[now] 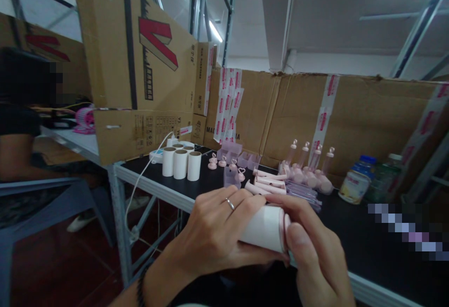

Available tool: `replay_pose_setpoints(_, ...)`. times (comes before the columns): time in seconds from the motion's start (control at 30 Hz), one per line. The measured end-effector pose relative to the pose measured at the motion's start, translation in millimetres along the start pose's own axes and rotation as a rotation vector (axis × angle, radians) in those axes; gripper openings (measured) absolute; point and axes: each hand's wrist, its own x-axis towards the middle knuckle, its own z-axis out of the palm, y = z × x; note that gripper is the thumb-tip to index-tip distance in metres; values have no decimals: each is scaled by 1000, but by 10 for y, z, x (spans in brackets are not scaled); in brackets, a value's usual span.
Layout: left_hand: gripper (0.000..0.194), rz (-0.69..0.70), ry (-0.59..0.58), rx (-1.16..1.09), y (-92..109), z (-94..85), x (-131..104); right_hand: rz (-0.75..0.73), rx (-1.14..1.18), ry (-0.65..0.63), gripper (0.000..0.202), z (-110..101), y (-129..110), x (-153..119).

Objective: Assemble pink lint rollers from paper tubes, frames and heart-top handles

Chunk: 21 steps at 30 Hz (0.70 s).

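Observation:
My left hand (217,225), with a ring on one finger, is wrapped around a white cardboard tube (263,227) held sideways above the table's front edge. At the tube's right end is a pink cap (287,232), and my right hand (317,248) grips that end with the thumb against the cap. The tube's left end is hidden under my left hand. Just beyond my hands lie pale pink spindle-like parts (270,183) and translucent purple strips (305,196). Small pink heart-topped pieces (222,161) and lilac plastic boxes (230,151) sit farther back.
Several white tubes (180,165) stand upright at the table's left. Pink pieces with clear stems (304,172) stand at the back, beside a blue-capped bottle (357,180) and a green bottle (386,178). Cardboard walls (294,110) border the table. A person (17,143) sits at left.

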Motion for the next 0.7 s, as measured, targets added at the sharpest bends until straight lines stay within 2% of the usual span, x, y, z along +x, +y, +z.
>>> replay_pose_setpoints(0.37,53,18,100,-65,53,7,1,34,125,-120,48,7,12,12)
replay_pose_setpoints(0.5,49,6,68,-77,70,6,2,12,55,-59,43,4,17,12)
replay_pose_setpoints(0.7,42,-64,-3,-109,69,-21,29,-27,45,-38,36,-16,101,39)
